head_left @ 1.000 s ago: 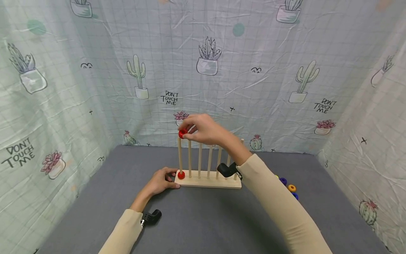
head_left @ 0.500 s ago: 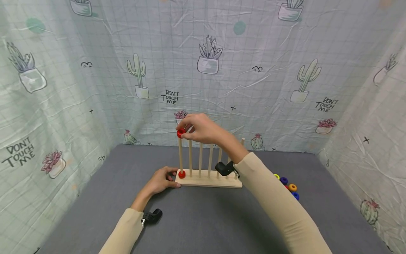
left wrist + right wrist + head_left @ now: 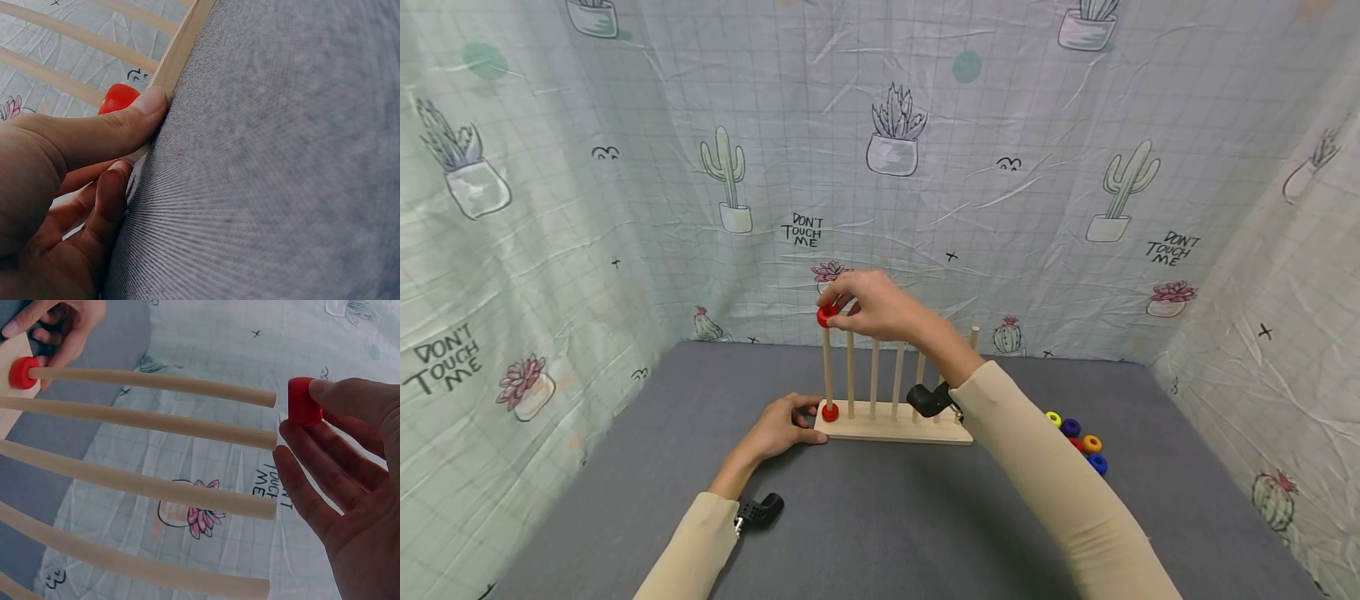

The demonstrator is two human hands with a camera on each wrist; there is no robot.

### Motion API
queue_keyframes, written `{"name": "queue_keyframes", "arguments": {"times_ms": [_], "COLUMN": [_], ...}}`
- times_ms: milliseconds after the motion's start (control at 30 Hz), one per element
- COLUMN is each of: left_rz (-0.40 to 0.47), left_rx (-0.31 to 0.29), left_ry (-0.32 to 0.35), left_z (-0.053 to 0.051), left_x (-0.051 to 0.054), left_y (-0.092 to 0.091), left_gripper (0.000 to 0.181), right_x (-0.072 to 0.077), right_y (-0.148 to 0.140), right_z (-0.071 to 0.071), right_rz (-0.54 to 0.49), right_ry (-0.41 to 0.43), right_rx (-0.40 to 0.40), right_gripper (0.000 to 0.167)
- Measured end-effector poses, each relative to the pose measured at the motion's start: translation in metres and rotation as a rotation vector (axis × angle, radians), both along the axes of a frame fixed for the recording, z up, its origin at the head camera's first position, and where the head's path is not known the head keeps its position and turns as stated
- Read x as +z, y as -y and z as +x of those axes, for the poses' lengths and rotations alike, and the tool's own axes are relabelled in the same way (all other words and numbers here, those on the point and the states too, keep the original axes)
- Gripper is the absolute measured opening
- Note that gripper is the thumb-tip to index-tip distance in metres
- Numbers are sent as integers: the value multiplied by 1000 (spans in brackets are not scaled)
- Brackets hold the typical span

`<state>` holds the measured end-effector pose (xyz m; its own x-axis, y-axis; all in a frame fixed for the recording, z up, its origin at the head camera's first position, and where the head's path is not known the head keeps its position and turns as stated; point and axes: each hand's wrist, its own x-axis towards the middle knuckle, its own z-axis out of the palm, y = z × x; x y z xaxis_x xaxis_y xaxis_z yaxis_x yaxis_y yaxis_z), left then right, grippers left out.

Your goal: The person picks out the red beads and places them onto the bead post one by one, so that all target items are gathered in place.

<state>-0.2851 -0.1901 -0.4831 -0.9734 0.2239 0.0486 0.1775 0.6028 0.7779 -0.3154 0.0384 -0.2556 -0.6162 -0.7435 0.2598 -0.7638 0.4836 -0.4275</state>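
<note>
Between thumb and fingers my right hand (image 3: 880, 307) pinches a red ring (image 3: 304, 402). In the right wrist view it sits just past the top of the leftmost wooden peg (image 3: 156, 380), with a small gap between. A second red ring (image 3: 830, 412) lies at the foot of that same peg. My left hand (image 3: 781, 427) grips the left end of the pale wooden base (image 3: 887, 429), thumb on the front edge and fingers behind. Several upright pegs stand in a row on this base; the right forearm partly hides those at the right.
On the grey table (image 3: 865, 517) to the right lies a group of loose rings, among them a yellow ring (image 3: 1054, 418), an orange ring (image 3: 1092, 444) and a blue ring (image 3: 1097, 463). The right sleeve (image 3: 1045, 467) partly covers this group. A printed curtain (image 3: 970, 200) encloses the table.
My right hand has shifted slightly left with the red ring, bringing it over the leftmost peg's top. The left hand keeps its grip on the base.
</note>
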Motion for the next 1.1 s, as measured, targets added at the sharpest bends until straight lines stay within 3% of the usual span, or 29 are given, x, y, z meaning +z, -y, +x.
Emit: {"name": "queue_keyframes", "arguments": {"times_ms": [1100], "left_rz": [-10], "left_rx": [5], "left_ry": [-1], "left_z": [2], "left_x": [2], "left_y": [0], "left_gripper": [68], "right_x": [-9], "right_y": [3], "right_z": [-2], "right_rz": [-22], "right_ry": [9], "right_rx": [7], "right_gripper": [25]}}
